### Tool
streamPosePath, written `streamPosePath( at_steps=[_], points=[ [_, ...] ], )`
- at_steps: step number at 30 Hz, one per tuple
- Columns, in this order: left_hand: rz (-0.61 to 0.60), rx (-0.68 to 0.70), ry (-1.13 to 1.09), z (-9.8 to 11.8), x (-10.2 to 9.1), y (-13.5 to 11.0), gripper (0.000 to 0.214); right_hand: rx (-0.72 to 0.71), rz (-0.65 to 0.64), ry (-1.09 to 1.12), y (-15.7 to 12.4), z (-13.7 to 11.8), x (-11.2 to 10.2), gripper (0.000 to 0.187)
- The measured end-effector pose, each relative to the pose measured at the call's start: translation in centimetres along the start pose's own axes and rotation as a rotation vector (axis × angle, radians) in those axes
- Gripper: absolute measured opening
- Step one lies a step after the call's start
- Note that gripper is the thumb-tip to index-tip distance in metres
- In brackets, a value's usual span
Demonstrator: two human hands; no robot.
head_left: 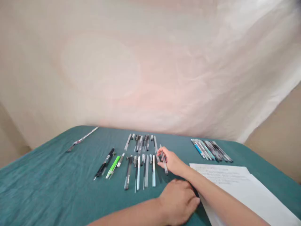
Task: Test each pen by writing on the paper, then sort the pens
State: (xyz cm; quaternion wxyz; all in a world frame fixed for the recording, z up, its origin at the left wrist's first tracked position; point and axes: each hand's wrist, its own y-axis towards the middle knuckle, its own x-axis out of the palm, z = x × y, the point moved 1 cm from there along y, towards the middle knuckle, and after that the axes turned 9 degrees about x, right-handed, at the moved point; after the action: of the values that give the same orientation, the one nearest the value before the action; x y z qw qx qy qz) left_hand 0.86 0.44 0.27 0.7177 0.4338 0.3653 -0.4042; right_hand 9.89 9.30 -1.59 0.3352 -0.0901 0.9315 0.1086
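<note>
Right hand grips clear pen above green cloth

Our right hand (172,162) pinches the clear pen (165,167) between thumb and fingers, just beside a front row of pens (138,173); a second row (140,143) lies behind. Our left hand (178,201) curls near the papers (230,185), its fingertips hidden, so we cannot tell whether it holds anything. Beyond the papers lies a slanting group of pens (210,150) on the green cloth (58,191).
</note>
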Motion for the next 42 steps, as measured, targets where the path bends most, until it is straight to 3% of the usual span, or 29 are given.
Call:
streamPosePath(
  at_steps=[5,9,12,16,19,26,32,36,42],
  points=[
    [0.092,-0.061,-0.222,-0.3,0.0,-0.2,0.024,0.04,0.106,0.115,-1.7,0.1,-3.0,0.041],
    [0.291,-0.216,-0.562,-1.5,0.8,0.2,0.022,0.011,0.188,0.251,-4.0,0.6,-6.1,0.044],
    [0.455,-0.368,-0.865,-2.7,1.3,0.7,0.023,-0.008,0.204,0.271,-6.1,0.7,-7.2,0.043],
    [0.593,-0.487,-1.147,-3.6,1.4,1.0,0.029,0.025,0.209,0.109,-8.5,0.4,-6.6,0.039],
    [0.646,-0.494,-1.235,-3.9,1.3,1.1,0.024,0.013,0.216,-0.014,-9.1,0.2,-5.6,0.036],
    [0.791,-0.529,-1.383,-4.2,1.4,1.1,0.032,-0.119,0.298,-0.1,-9.6,0.5,-4.6,0.042],
    [0.981,-0.617,-1.521,-4.9,1.3,1.1,0.028,-0.342,0.328,-0.236,-11.2,-0.5,-4.5,0.032],
    [1.008,-0.658,-1.544,-4.9,1.3,1.1,0.023,-0.442,0.421,-0.257,-11.2,-0.6,-4.0,0.027],
    [1.012,-0.652,-1.556,-4.9,1.2,1.1,0.021,-0.47,0.446,-0.261,-10.5,-0.2,-3.5,0.024]
  ],
)
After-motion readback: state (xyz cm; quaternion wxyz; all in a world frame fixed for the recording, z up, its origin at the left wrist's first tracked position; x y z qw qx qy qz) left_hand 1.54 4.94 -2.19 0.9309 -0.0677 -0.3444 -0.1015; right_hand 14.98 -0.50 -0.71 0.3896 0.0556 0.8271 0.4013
